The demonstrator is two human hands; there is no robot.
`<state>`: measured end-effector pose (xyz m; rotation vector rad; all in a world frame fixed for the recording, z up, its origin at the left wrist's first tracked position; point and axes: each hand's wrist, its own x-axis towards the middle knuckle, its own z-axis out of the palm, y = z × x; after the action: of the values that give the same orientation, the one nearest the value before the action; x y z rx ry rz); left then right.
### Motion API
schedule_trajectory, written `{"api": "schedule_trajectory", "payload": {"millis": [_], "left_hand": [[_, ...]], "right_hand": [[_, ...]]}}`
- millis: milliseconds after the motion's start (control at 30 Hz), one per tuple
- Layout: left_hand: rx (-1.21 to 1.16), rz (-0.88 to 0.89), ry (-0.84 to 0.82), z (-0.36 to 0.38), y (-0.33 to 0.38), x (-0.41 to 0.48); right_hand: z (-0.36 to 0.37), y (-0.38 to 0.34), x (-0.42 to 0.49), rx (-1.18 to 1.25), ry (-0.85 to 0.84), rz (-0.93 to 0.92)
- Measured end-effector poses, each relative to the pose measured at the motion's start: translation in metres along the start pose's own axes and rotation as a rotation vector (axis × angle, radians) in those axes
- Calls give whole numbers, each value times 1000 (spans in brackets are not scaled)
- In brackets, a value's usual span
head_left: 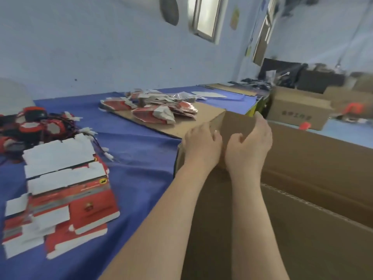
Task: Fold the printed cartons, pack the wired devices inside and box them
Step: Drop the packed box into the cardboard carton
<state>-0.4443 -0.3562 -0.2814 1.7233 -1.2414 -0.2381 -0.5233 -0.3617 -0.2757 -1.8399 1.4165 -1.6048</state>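
Blue-clothed worktop [131,154], pale wall behind. Flat printed cartons [66,190] are stacked at its near left, long axis running away from the body. Red wired devices [34,126] are heaped just beyond them. More printed pieces [153,110] are piled on the turned-out flap [207,116] of the open shipping box [312,209] at right. Both hands are placed at that flap's fold, well apart from the stack. Left hand [201,144] is laid on the cardboard, fingers bent over the crease. Right hand [250,142] is loosely curled, nothing held. Next carton is judged a leftward reach back toward the body; left hand is nearer.
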Motion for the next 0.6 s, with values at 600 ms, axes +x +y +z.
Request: {"api": "schedule_trajectory", "payload": {"millis": [600], "left_hand": [[-189, -656, 486, -175, -199, -123]], "right_hand": [[174, -55, -168, -237, -1015, -106]]}}
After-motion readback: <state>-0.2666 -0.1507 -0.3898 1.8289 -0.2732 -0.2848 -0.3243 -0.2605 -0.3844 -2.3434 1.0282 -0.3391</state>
